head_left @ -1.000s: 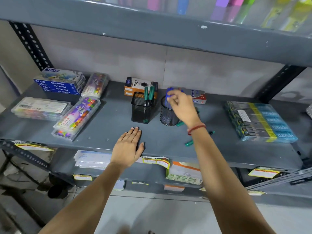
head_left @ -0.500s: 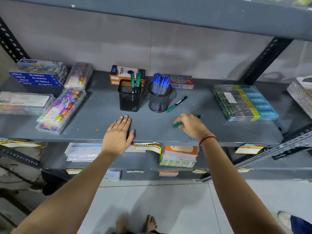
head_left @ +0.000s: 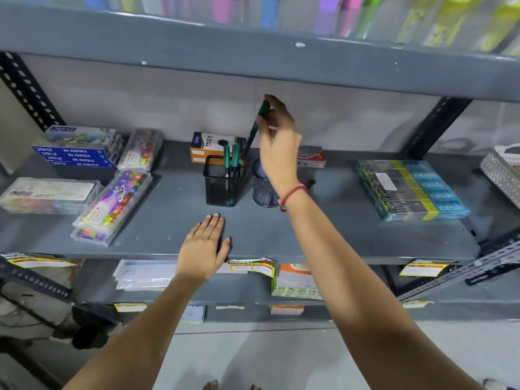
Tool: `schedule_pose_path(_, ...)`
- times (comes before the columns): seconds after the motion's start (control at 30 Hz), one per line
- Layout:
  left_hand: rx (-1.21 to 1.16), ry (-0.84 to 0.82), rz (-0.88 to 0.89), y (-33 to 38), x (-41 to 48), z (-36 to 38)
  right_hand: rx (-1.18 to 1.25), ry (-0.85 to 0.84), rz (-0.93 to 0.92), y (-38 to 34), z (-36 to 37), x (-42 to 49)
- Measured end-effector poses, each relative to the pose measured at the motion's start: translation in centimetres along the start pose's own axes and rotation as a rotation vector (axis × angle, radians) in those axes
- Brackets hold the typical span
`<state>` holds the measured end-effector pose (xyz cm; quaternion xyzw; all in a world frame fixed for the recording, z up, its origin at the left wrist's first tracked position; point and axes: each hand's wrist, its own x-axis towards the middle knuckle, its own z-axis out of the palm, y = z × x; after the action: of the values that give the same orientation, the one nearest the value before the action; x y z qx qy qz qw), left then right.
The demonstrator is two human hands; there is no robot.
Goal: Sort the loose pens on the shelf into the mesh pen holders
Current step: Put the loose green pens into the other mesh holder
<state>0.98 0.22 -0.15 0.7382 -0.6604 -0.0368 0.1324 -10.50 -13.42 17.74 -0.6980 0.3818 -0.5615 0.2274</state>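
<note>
My right hand [head_left: 277, 142] holds a green pen [head_left: 257, 123] raised and tilted, its tip pointing down toward the square black mesh holder [head_left: 219, 182], which has a few green pens standing in it. The round mesh holder [head_left: 261, 190] sits right of it, mostly hidden behind my right wrist; its blue pens barely show. One more green pen [head_left: 311, 182] lies on the grey shelf [head_left: 323, 229] just behind my wrist. My left hand [head_left: 204, 246] rests flat on the shelf's front edge, fingers together, holding nothing.
Boxes of oil pastels [head_left: 78, 149] and clear cases of colours [head_left: 112, 206] fill the left of the shelf. An orange box [head_left: 213, 146] and a red-and-white box [head_left: 311, 157] stand behind the holders. A wrapped pack of pens [head_left: 410, 190] lies at right. The upper shelf [head_left: 281, 60] hangs low overhead.
My right hand picked a green pen off the shelf front and lifted it up and left, above the square holder. The left hand stayed flat on the shelf.
</note>
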Motion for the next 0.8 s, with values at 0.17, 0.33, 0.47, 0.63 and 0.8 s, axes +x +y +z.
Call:
schedule_pose_path(0.17, -0.004, -0.002, -0.006, 0.0, 0.0, -0.1, -0.174, -0.182, 0.089, 3.3, 3.9, -0.8)
schedule_pose_path(0.33, -0.011, 0.001, -0.015, 0.1, 0.0, 0.0, -0.295, -0.316, 0.201, 5.2, 5.0, -2.4)
schedule_pose_path(0.47, -0.001, -0.002, -0.018, 0.0, 0.1, 0.2, -0.448, -0.396, 0.070, 5.0, 4.2, -1.6)
schedule_pose_path(0.63, 0.000, 0.009, -0.010, -0.1, 0.1, 0.3, -0.330, -0.237, 0.065, 6.1, -0.2, -0.6)
schedule_pose_path(0.8, 0.001, 0.023, -0.004, 0.0, 0.1, 0.5, -0.474, -0.281, 0.335, 11.8, -5.6, -2.4)
